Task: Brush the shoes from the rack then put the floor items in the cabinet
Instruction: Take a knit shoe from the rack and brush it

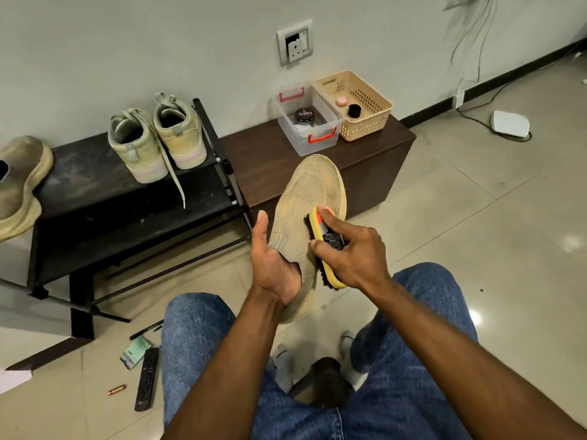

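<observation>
Beside the shoe rack (pixel 127 198), left hand (pixel 274 265) grips a tan knit shoe (pixel 313 192); right hand (pixel 347 252) clasps a yellow brush (pixel 320 246) against it

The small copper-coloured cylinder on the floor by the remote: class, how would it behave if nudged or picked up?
The copper-coloured cylinder lies on its side on glossy tile, so it would probably roll and slide. Being small and smooth, it may slip from pinching fingers.

Sneakers (pixel 155 139) on rack (pixel 95 198), cabinet (pixel 317 166) right.
</observation>
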